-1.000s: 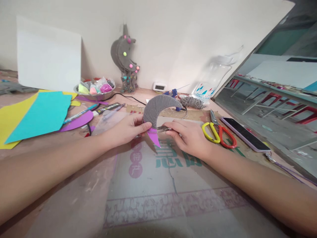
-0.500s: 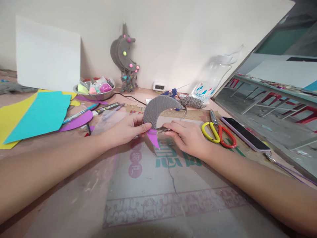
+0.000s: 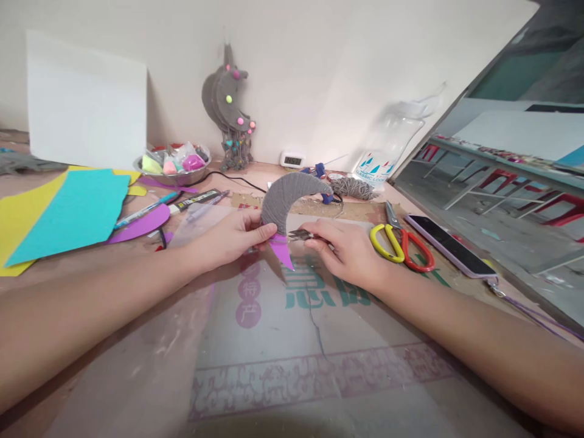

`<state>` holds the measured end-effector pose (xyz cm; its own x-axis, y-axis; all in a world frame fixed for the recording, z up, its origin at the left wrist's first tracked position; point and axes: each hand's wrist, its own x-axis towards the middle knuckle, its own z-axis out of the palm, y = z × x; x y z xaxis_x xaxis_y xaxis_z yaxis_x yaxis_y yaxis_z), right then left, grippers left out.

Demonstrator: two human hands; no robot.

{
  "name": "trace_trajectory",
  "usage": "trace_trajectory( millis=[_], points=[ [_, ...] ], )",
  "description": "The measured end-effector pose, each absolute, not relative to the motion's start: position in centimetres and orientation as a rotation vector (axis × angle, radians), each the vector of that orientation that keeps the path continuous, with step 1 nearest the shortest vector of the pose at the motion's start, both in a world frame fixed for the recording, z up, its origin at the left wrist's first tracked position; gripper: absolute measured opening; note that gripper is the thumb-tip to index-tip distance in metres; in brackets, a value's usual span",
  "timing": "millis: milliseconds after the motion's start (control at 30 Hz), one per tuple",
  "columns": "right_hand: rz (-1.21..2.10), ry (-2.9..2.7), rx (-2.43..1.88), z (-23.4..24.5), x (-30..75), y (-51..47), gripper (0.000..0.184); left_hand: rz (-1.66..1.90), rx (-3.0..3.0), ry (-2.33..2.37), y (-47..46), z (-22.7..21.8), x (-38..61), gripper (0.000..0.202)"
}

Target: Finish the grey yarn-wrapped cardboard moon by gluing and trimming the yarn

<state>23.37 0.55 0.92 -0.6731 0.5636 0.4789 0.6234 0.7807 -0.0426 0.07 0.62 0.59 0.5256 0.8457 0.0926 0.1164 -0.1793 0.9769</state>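
A purple crescent moon cutout, mostly wrapped in grey yarn (image 3: 276, 204), stands upright over the table. Its lower tip (image 3: 283, 253) is bare purple. My left hand (image 3: 241, 236) pinches the crescent near its lower end, thumb in front, where the wrapping stops. Just right of that edge, my right hand (image 3: 340, 246) is closed on a small dark grey bundle that looks like yarn (image 3: 301, 235), its frayed end pointing at the crescent. Whether a strand joins the two is too fine to make out.
Scissors (image 3: 401, 246) and a phone (image 3: 451, 246) lie right of my right hand. Behind are a glue gun (image 3: 326, 198), grey yarn (image 3: 353, 188), a plastic jar (image 3: 383, 152) and a small clock (image 3: 292, 159). Coloured sheets (image 3: 73, 210) and a metal bowl (image 3: 182, 177) sit left. A decorated moon hanging (image 3: 228, 100) is behind.
The grey bundle in my right hand has turned slightly and shows more clearly beside the crescent. My left hand keeps its pinch, and the crescent has barely shifted.
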Motion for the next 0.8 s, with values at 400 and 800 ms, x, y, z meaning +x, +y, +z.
trace_trajectory(
  millis=[400, 800],
  points=[
    [-0.135, -2.507, -0.808, 0.81, 23.27, 0.40, 0.024, 0.799, 1.582, 0.727, 0.80, 0.19, -0.06, 0.023],
    [-0.130, -2.518, -0.809, 1.14, 23.18, 0.26, 0.024, 0.793, 1.443, 0.689, 0.64, 0.30, 0.07, 0.020]
  ],
)
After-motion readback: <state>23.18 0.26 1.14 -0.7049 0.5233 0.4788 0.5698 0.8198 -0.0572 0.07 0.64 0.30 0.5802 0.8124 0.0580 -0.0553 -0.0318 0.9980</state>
